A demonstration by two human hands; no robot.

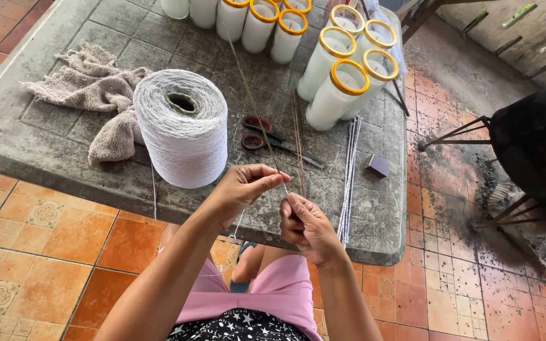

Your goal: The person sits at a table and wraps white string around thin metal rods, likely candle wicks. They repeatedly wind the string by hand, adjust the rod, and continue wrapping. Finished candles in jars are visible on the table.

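My left hand (244,189) pinches a long thin stick (254,104) near its lower end; the stick slants up across the stone table (45,151) toward the glass candle jars. My right hand (308,227) is closed just below, fingertips on the white string (284,187) at the stick's lower tip. A big cone of white string (183,129) stands upright on the table left of my hands, and a strand hangs from it over the table edge.
Red-handled scissors (266,136), loose thin sticks (297,142), a bundle of metal rods (349,177) and a small purple block (378,165) lie on the table. Several tall white candle jars with yellow rims (336,95) stand at the back. A grey rag (93,88) lies left. A dark pot on a stand (532,145) is right.
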